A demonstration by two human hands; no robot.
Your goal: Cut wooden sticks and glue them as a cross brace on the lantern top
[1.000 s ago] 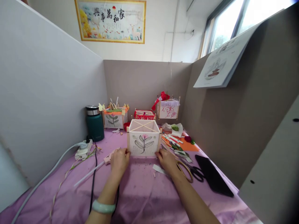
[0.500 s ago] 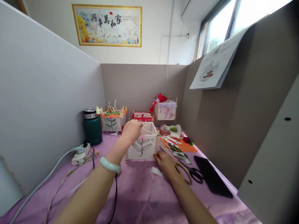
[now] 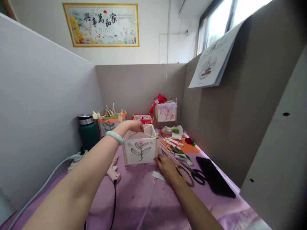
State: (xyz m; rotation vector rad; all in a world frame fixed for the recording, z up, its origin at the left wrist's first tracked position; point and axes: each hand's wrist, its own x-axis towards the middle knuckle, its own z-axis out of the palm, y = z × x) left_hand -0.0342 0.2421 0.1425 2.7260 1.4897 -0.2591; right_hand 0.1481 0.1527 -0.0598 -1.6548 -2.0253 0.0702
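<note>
A square paper lantern (image 3: 131, 156) with thin wooden corner posts stands on the table, its front panel drawn with a leafy stem and pink flower. Thin sticks (image 3: 150, 135) cross its open top. My left hand (image 3: 137, 126), a pale green bangle on its wrist, reaches over the top with fingers bunched together at the crossed sticks; what they pinch is hidden. Low at the right front corner, my right hand (image 3: 166, 166) has its thumb and fingers closed on the lantern's edge.
A pink glue gun (image 3: 113, 172) lies left of the lantern. Scissors (image 3: 185, 175), a black tablet (image 3: 214, 175), markers (image 3: 174, 142) and leaves lie to the right. Behind are other decorated lanterns (image 3: 166, 113) and a green bottle (image 3: 88, 132). Partitions (image 3: 141, 83) enclose the table.
The view has shifted slightly to the right. My left hand has moved farther over the lantern's top, its forearm now more level. The pink glue gun has come into view. My right hand stays at the corner.
</note>
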